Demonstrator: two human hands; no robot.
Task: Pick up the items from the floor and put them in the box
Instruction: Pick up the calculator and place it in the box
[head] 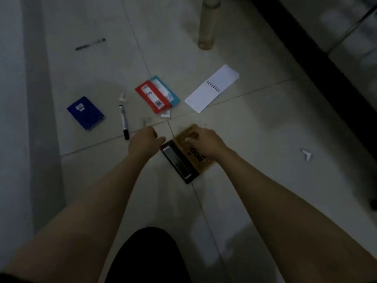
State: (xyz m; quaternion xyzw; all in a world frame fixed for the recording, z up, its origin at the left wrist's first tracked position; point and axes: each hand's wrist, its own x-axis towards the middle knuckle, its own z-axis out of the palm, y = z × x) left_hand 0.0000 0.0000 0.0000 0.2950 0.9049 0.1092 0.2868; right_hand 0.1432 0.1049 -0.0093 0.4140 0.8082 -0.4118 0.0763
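Observation:
A gold and black calculator [181, 162] lies on the tiled floor in front of me. My right hand [204, 141] rests on its far end with the fingers curled over the edge. My left hand [144, 139] is just left of the calculator's corner with its fingers curled under; whether it holds anything is hidden. Further out lie a black marker [124, 121], a blue notebook [85, 113], red and teal packets [156, 94], a white spiral notepad [212, 88] and a dark pen [90, 44]. Small white corner pieces [165, 115] are scattered nearby. No box is in view.
A pale round furniture leg [208, 23] stands at the back. A dark furniture edge [326, 68] runs diagonally along the right. Another white corner piece [306, 154] lies to the right. A wall [12, 119] borders the left. My dark-clothed knee [146, 256] is at the bottom.

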